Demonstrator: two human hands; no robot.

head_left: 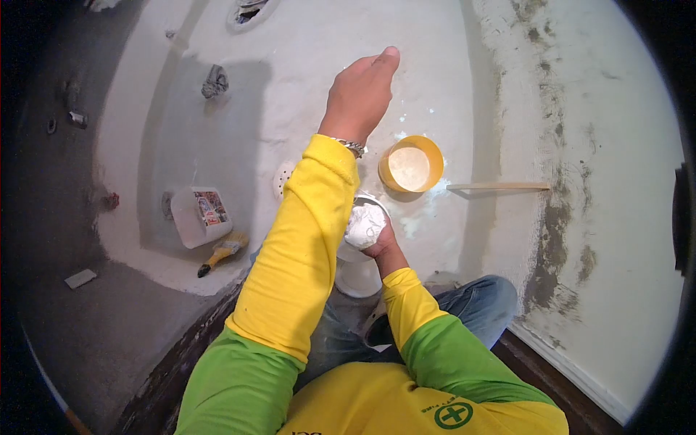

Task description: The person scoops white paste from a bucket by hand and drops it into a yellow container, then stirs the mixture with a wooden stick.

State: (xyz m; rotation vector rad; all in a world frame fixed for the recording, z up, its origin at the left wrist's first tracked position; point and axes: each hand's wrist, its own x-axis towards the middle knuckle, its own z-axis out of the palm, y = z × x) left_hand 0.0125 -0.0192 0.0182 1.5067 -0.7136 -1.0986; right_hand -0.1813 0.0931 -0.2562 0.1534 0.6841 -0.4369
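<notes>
My left hand [359,96] is stretched forward over the whitish floor, back up. Its fingers curl under out of sight, so anything inside them is hidden. Close to my body, my right hand [383,241] grips the side of a white tub [383,205] full of white powder [365,225]. My left forearm passes just beside that tub and covers part of it. A yellow round container [437,161] with pale contents stands a little ahead of the tub, apart from both hands. White specks lie on the wet floor around it.
At left are a cut white plastic jug [190,225] with a label, a paintbrush [223,251] and a crumpled grey lump [214,82]. A perforated white disc [283,177] lies by my left forearm. A thin strip [499,186] reaches the stained wall [616,217] at right. An opening [250,11] is ahead.
</notes>
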